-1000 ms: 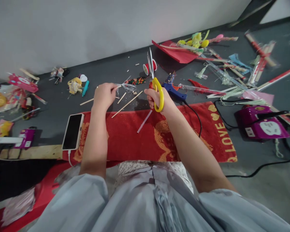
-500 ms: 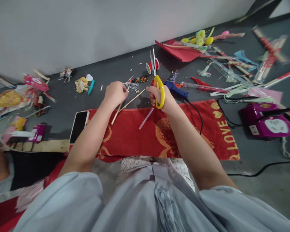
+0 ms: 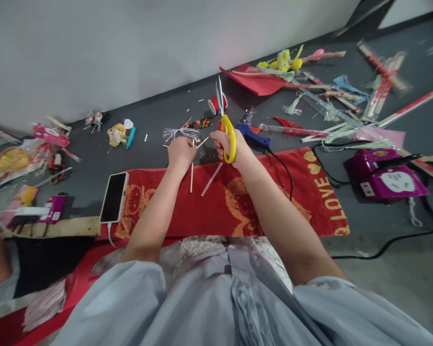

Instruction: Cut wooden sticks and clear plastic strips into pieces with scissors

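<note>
"What does the right hand (image 3: 241,147) grip?"
"Scissors (image 3: 229,126), blades pointing forward."
"And the left hand (image 3: 181,153)?"
"It pinches a thin stick (image 3: 192,178), near end over the red towel (image 3: 202,216)."

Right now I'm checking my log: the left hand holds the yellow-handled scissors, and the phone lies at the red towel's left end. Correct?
Wrong side: the head view shows the right hand holding the yellow-handled scissors. The phone is as you say.

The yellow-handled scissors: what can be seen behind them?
Behind the scissors is a spool of red thread, partly covered by the blades. Behind the handles is the right hand; whatever that hand covers cannot be seen.
</note>
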### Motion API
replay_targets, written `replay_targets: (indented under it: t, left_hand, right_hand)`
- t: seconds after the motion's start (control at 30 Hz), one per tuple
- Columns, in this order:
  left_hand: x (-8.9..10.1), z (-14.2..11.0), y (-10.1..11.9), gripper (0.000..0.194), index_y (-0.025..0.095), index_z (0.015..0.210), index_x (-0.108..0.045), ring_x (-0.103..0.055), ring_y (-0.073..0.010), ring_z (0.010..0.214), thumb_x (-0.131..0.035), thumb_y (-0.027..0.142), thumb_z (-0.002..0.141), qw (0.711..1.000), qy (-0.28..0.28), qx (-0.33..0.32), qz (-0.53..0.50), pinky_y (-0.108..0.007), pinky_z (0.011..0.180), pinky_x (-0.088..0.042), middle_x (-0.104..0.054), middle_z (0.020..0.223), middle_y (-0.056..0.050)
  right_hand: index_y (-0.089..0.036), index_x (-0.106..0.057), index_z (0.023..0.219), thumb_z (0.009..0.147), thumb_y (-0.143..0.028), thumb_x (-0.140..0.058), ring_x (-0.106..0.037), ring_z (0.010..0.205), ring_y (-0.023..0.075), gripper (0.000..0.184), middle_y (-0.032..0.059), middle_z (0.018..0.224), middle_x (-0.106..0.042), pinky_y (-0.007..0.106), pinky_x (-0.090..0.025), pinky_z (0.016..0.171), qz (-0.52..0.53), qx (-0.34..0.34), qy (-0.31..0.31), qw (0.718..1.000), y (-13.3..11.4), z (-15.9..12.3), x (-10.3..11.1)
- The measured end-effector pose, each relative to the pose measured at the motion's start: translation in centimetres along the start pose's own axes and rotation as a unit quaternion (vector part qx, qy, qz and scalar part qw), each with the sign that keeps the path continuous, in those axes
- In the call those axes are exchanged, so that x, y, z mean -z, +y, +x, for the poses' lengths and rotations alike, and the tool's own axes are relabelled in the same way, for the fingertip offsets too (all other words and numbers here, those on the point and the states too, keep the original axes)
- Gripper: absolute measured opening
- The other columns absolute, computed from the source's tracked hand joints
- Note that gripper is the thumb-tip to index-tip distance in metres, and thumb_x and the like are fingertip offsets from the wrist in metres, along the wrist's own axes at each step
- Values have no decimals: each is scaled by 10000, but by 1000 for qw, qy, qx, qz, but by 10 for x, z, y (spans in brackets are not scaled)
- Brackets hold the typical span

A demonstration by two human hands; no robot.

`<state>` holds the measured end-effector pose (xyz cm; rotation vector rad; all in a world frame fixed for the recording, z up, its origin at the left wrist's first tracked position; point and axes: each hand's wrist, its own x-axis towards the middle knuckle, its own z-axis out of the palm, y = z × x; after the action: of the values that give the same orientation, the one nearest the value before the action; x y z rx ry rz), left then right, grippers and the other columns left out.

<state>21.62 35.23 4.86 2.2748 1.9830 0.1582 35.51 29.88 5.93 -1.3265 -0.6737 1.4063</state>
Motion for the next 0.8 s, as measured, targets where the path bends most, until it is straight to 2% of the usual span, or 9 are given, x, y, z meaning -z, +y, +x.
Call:
replay_targets:
  t: [0.17,0.43,0.67,0.8]
  left_hand:
    - [-4,-5,5,246,181,924,-749,-685,-268,970,-556,250,788,1000,-1,7,-1,-349,835,-503,-754,929,-94]
    - [-8,-5,6,254,185,929,-733,-673,-252,967,-529,264,800,1000,7,20,-15,-344,838,-494,-746,944,-87]
    - [-13,3,0,259,170,982,-686,-660,-230,955,-528,256,796,997,35,41,-51,-326,853,-474,-734,941,-72]
    - [-18,2,-2,261,170,962,-684,-654,-226,913,-500,281,814,996,61,32,-59,-323,819,-463,-731,923,-82]
  right_hand:
    - [-231,-334,593,834,-123,-524,-297,306,56,326,-95,400,-319,223,-261,330,4,-12,4,1000,-3,-2,-1]
    - [-229,-360,587,820,-151,-548,-309,312,62,309,-88,401,-333,220,-276,316,-2,-3,6,1000,3,5,-1]
    - [-228,-363,595,831,-134,-532,-309,310,63,305,-90,394,-340,217,-275,309,12,-5,-3,1000,2,4,-1]
    - [-227,-361,600,831,-130,-525,-300,316,56,300,-90,407,-339,213,-271,313,12,-5,-2,1000,2,3,0]
